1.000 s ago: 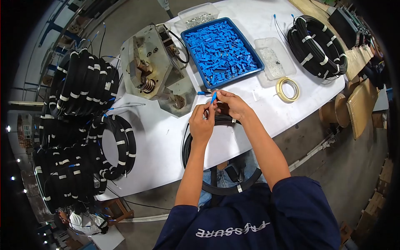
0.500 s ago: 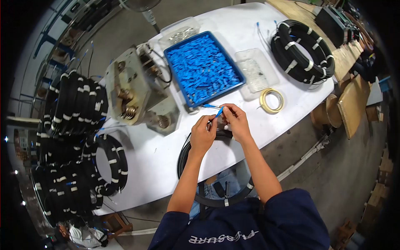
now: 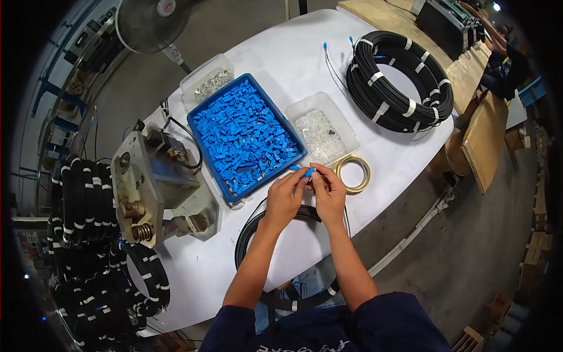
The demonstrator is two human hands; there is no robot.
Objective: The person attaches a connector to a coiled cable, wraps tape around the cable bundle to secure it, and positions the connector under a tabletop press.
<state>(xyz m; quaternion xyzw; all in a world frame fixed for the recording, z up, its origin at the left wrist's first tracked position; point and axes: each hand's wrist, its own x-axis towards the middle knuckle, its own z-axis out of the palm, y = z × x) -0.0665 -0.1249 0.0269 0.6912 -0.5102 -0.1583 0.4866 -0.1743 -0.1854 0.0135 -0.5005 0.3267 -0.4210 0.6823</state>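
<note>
My left hand (image 3: 284,197) and my right hand (image 3: 329,195) meet fingertip to fingertip, both pinching a small blue cable connector (image 3: 309,172). A second blue tip (image 3: 295,168) shows just above the left fingers. Below the hands lies a coil of black cable (image 3: 242,240), tied with white bands; its near side hangs over the table edge. The fingers partly hide the connector and the cable leading to it. Right beyond the hands stands a blue tray (image 3: 299,154) heaped with small blue plastic pieces (image 3: 243,132).
A clear box (image 3: 350,132) of small translucent parts and a tape roll (image 3: 365,176) lie to the right. Another black coil (image 3: 410,105) rests farther back. Left are a metal machine (image 3: 143,193), stacked coils (image 3: 88,205) and a clear box of metal parts (image 3: 190,88). A fan (image 3: 151,23) stands behind.
The view has shifted, so the table items appear farther left. My fingers have closed in around the connector, covering more of it, and the second blue tip is now mostly behind the left fingers.
</note>
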